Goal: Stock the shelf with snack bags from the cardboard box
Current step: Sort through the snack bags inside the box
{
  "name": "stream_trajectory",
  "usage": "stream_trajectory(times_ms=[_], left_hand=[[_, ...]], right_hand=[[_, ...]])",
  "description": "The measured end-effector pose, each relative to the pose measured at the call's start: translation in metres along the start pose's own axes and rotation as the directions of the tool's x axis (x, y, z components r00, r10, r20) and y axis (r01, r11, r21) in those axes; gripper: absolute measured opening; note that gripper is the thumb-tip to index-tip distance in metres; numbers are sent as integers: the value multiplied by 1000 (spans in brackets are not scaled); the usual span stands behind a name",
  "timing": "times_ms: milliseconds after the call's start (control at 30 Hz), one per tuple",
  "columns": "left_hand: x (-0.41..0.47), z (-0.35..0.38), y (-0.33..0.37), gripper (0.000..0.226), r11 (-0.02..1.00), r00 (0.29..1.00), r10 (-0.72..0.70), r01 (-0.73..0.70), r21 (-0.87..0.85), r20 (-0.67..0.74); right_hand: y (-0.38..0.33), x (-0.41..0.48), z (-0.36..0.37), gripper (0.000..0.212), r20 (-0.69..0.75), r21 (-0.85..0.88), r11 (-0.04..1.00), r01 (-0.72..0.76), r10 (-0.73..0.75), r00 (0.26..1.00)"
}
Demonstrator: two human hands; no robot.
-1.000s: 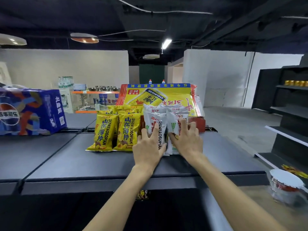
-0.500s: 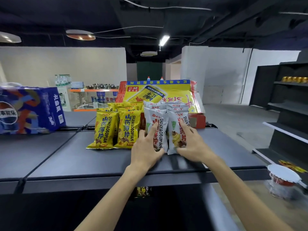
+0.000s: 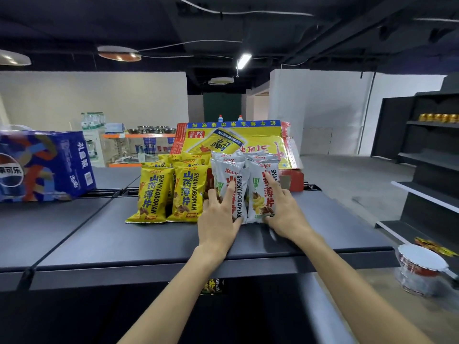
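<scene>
My left hand [image 3: 218,219] and right hand [image 3: 285,214] press flat, fingers straight, gripping nothing, on two front white bags [image 3: 259,194]; two front yellow bags [image 3: 188,192] stand beside them.

Yellow snack bags [image 3: 171,192], white snack bags [image 3: 248,184], dark grey shelf [image 3: 111,234]

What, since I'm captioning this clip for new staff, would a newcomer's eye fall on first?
Centre frame, the left hand and right hand press with straight fingers against white snack bags standing on the dark shelf. Bright yellow snack bags stand just left of them, the yellow cardboard box rises behind, and a blue drinks carton sits at far left.
</scene>
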State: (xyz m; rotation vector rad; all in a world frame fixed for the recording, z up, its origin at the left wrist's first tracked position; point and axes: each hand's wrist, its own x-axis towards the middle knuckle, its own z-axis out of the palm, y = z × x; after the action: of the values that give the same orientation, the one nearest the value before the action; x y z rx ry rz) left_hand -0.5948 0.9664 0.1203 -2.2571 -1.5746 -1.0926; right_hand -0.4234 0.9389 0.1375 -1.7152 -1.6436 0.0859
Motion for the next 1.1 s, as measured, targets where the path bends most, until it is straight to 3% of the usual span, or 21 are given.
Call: stream_trajectory(times_ms=[133,200,400,700,833,1100], left_hand=[[-1,6,-3,91,992,990,111,-105,76,-83],[-2,7,-3,92,994,993,104,-102,45,-54],[-6,0,3,84,999,999,47,-47,6,-15],[-9,-3,6,69,966,987,122,-94,241,-102],[-10,-22,18,56,931,991,131,-126,344,8],[-33,-71,25,32,945,966,103,-170,280,238]], right_hand=[[4,-5,-1,112,-17,64,998,24,-22,1000],[4,-9,-1,107,-54,75,997,30,-26,998],[-1,-12,-1,92,-59,-70,997,-15,11,998],[0,-29,3,84,-87,-216,976,21,-41,995],[-7,-41,-7,77,-64,-358,932,49,-77,995],[-22,-81,-33,56,7,-385,922,46,-47,999]])
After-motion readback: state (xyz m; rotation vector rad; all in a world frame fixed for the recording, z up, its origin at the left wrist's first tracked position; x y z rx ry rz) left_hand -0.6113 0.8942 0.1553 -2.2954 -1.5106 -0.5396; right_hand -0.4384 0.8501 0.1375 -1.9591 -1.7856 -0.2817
